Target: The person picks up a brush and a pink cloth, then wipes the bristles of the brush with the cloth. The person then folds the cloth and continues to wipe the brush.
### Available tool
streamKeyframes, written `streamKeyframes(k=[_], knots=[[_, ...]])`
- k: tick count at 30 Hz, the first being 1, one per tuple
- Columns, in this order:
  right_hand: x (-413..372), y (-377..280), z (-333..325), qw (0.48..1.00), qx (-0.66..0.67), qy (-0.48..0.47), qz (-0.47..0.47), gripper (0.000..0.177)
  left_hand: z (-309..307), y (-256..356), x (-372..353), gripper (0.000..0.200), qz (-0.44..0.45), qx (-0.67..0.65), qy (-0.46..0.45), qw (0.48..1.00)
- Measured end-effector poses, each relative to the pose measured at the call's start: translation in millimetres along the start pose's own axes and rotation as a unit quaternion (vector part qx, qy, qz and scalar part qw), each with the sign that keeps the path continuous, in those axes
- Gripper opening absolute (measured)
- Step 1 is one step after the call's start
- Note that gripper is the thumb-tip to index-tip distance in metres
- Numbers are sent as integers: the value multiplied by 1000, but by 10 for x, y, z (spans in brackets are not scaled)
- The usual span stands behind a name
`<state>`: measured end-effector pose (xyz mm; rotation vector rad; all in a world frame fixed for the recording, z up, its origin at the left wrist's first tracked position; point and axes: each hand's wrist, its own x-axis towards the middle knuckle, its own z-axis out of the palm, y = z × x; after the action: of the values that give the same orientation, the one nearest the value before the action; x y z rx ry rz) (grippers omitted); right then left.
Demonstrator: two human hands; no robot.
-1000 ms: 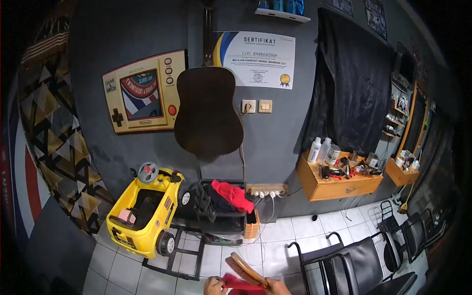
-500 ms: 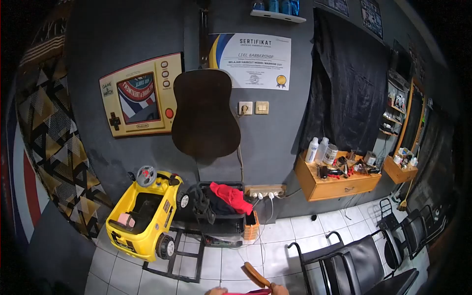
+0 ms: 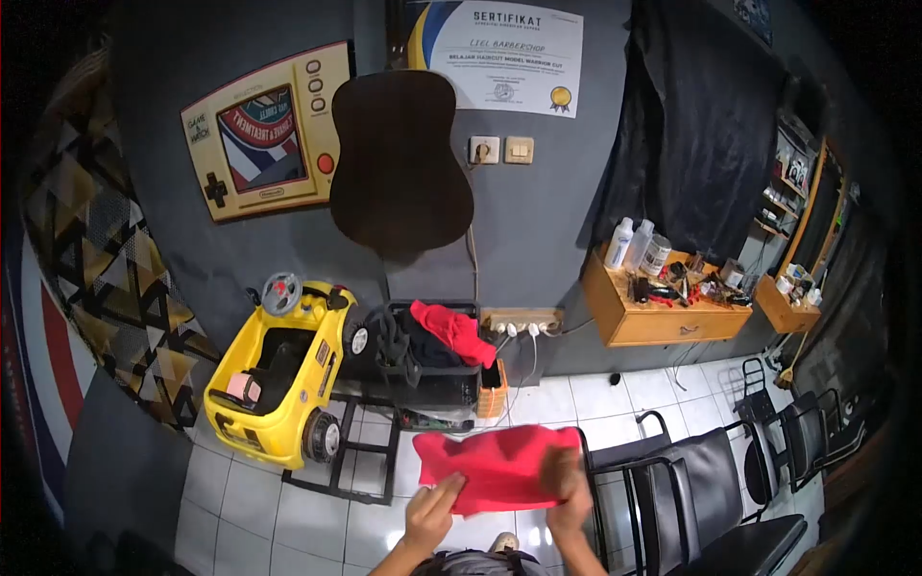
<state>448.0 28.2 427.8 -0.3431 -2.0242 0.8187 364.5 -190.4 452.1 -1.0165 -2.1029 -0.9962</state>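
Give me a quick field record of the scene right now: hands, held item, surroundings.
left hand: grips red cloth at its lower left edge
right hand: grips its right edge
cloth state: spread between both hands over tiled floor
ahead: yellow toy car, black cart holding red garment
right: black chairs, wooden shelf with bottles
wall: guitar, certificate

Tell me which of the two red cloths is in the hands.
The spread red cloth, gripped by the left hand and right hand; the other red cloth lies draped over the black cart.
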Motion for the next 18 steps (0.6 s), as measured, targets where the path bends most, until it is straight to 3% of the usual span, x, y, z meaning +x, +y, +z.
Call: streamKeyframes(k=[1,2,3,4,5,6,7,9,10,11,12,13,14,15,16,18], knots=[[-271,189,48,995,-39,-97,-11,30,199,-132,-374,39,-57,-12,-92,994],[-598,431,85,978,-77,-192,-21,29,280,-212,-714,36,-154,22,-325,933],[-966,757,128,908,-139,-388,82,29,322,-344,-1131,34,-240,55,-536,807],[-1268,1013,91,784,-195,-562,178,31,485,-709,-1898,31,-230,-71,-560,793],[-1482,1048,1,791,-167,-564,170,29,434,-666,-1917,30,-299,-135,-591,737],[-1543,985,-57,799,-139,-562,162,29,425,-681,-1906,30,-310,-109,-571,752],[-1532,974,-34,785,-167,-558,212,25,434,-637,-1922,31,-324,-87,-550,765],[-1508,1100,80,832,-139,-493,214,23,430,-547,-1872,32,-326,-20,-506,798],[-1512,1190,162,853,-126,-458,217,22,502,-587,-1890,33,-316,-26,-418,851],[-1409,1241,269,860,-139,-448,200,21,502,-518,-1592,36,-355,-5,-383,852],[-1267,1308,386,868,-152,-437,182,21,788,-820,-1808,38,-304,-46,-297,904],[-1144,1365,503,910,-106,-371,152,18,847,-865,-1583,38,-297,-42,-241,923],[-883,1261,613,933,-110,-319,127,10,708,-734,-1065,38,-362,-30,-288,886],[-602,1175,644,958,-70,-269,72,16,722,-827,-830,40,-324,-21,-264,908],[-346,1084,656,953,-63,-270,119,23,744,-886,-624,43,-249,-58,-143,956],[278,420,450,973,-40,-196,112,28,386,-597,113,48,-169,-49,-45,983]])
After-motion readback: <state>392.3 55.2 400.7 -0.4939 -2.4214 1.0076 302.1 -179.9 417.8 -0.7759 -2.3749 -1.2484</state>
